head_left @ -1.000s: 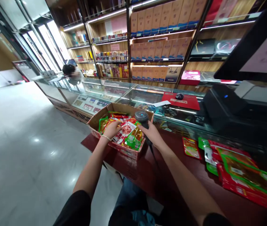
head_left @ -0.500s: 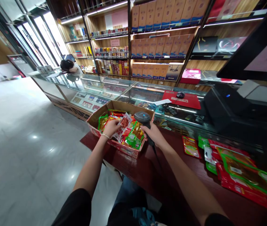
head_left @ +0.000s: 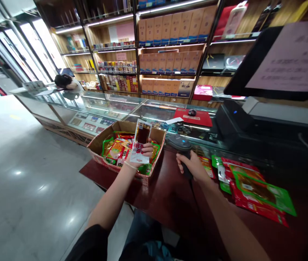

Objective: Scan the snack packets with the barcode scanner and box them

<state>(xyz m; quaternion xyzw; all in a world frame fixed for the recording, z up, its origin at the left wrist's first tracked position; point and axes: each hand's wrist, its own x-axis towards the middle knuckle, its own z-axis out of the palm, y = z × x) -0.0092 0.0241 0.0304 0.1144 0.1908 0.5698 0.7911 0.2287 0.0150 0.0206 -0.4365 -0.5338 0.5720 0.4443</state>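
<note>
My left hand (head_left: 146, 149) grips a snack packet (head_left: 142, 137), white with red print and a dark brown window, and holds it upright above an open cardboard box (head_left: 94, 152). Several red, green and yellow snack packets (head_left: 114, 149) lie in that box. Wrapped round its handle, my right hand (head_left: 190, 165) holds a black barcode scanner (head_left: 180, 142), just right of the box. The scanner's cable hangs down over the dark red tabletop (head_left: 167, 197).
More snack packets (head_left: 254, 192) lie piled at the right. Behind the box runs a glass display counter (head_left: 105, 101) with a red mat (head_left: 193, 117) and a mouse (head_left: 192, 112). A monitor (head_left: 243, 72) stands at the right. A person (head_left: 68, 82) leans on the far counter.
My left hand has lifted the white packet out of the box and turned it over. My right hand has moved the scanner right, away from over the box. The view has shifted right.
</note>
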